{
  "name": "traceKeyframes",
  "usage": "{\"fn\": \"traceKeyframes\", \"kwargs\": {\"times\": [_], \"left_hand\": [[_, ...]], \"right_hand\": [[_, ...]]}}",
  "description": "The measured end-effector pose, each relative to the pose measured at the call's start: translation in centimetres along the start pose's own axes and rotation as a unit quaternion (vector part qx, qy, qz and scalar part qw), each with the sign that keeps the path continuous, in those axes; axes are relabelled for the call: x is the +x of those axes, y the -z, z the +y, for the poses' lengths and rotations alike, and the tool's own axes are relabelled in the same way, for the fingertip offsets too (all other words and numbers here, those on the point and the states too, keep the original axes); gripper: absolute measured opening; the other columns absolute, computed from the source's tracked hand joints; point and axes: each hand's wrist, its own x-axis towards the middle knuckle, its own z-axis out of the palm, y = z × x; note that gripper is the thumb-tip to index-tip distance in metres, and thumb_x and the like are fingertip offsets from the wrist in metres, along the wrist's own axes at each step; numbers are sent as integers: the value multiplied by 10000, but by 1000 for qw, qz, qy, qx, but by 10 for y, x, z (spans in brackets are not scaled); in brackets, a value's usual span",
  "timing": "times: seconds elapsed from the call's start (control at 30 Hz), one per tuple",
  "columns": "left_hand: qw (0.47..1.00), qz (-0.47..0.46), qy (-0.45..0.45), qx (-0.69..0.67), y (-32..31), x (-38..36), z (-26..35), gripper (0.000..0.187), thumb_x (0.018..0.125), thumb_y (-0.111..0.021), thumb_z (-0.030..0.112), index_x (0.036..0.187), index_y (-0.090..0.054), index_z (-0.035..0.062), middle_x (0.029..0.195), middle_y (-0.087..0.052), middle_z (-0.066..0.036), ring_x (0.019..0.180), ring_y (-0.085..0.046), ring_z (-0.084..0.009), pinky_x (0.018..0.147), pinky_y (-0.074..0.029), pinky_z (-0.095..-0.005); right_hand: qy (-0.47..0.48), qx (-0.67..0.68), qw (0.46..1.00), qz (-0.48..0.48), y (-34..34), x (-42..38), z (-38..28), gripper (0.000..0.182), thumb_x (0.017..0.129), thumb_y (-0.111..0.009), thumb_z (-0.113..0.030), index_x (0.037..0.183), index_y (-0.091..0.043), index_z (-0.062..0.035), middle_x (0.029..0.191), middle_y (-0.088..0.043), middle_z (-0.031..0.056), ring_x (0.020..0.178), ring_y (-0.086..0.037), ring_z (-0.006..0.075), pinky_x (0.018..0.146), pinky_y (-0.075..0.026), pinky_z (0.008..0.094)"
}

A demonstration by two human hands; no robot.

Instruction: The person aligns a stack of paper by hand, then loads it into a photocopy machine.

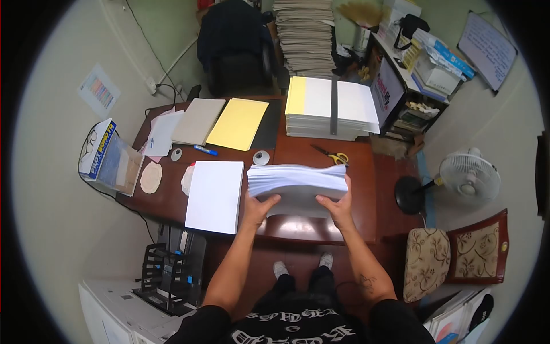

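A thick stack of white paper point(298, 192) is held up between my two hands over the desk's near edge, its sheets fanned and slightly bowed along the top. My left hand point(260, 209) grips its left end, thumb on the near face. At the opposite end my right hand point(339, 204) holds it the same way; the fingers of both hands are partly hidden behind the sheets. Just left of the held stack lies a neat pile of white paper point(215, 196). Beyond it sit a blue marker point(205, 150) and a small round white container point(261, 157).
A tall paper stack point(332, 109) with a metal ruler on top stands at the back right, near yellow-handled scissors point(332, 155). Yellow sheets point(238, 123) and grey sheets point(198, 121) lie at the back left. A fan point(467, 176) and chair point(458, 258) stand right.
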Motion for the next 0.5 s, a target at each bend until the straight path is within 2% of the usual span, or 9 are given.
{"fn": "traceKeyframes", "kwargs": {"times": [0.17,0.2,0.3,0.33,0.37,0.4,0.43,0.47,0.5], "left_hand": [[989,-3,128,-71,7,3,-8,615,765,-799,73,1296,-495,10,1215,-561,-104,1143,-516,-226,1021,-393,-361],[999,10,36,-32,7,-1,-12,517,890,-702,307,1273,-512,16,1186,-573,-83,1084,-540,-203,946,-431,-373],[960,124,124,-220,33,-25,-17,734,907,-466,669,1254,-522,25,1143,-589,-64,986,-556,-184,840,-437,-353],[938,92,234,-239,50,-40,-21,956,857,-230,817,1341,-448,22,1215,-558,-78,896,-526,-183,817,-415,-345],[889,33,320,-325,62,-55,-28,1076,765,-291,894,1372,-427,16,1326,-502,-157,1042,-556,-286,882,-442,-447],[847,-58,342,-402,59,-59,-9,1102,753,-298,900,1387,-410,6,1373,-457,-204,1127,-524,-351,922,-431,-503],[791,-148,357,-474,53,-58,11,1128,741,-305,907,1401,-392,-4,1420,-412,-251,1212,-491,-417,961,-420,-559],[757,-216,318,-528,55,-54,7,1157,732,-328,904,1410,-370,-32,1452,-335,-322,1314,-385,-485,1024,-357,-625],[726,-211,271,-596,52,-49,17,1133,763,-332,872,1409,-360,-59,1452,-324,-329,1283,-425,-485,1028,-355,-627]], "right_hand": [[-89,-2,996,-18,-2,0,-7,384,797,-766,-19,1141,-604,36,1013,-681,87,904,-637,151,841,-517,290],[-86,22,996,-6,-7,1,-9,302,807,-758,-12,1089,-655,25,1008,-692,77,911,-634,136,836,-513,281],[-32,-41,999,-7,-16,11,-24,310,780,-764,2,1075,-673,1,1015,-702,87,899,-650,164,823,-515,287],[23,-72,997,-20,-18,15,-31,320,761,-772,-5,1067,-680,-6,1016,-705,95,891,-655,183,815,-512,296],[75,-102,991,-35,-19,17,-39,330,742,-780,-12,1059,-687,-14,1016,-707,102,883,-660,202,807,-508,305],[125,-130,982,-51,-20,18,-47,341,723,-787,-19,1050,-694,-22,1017,-709,109,875,-664,221,800,-504,314],[265,-145,949,-94,-18,23,-58,355,690,-784,-65,1034,-702,-34,1002,-707,125,879,-659,277,836,-464,365],[294,-190,925,-147,-17,20,-70,334,700,-774,-86,1025,-709,-48,996,-707,119,932,-640,291,860,-437,388],[321,-234,896,-199,-12,17,-77,313,711,-765,-106,1016,-716,-62,991,-707,113,986,-621,305,884,-409,411]]}}
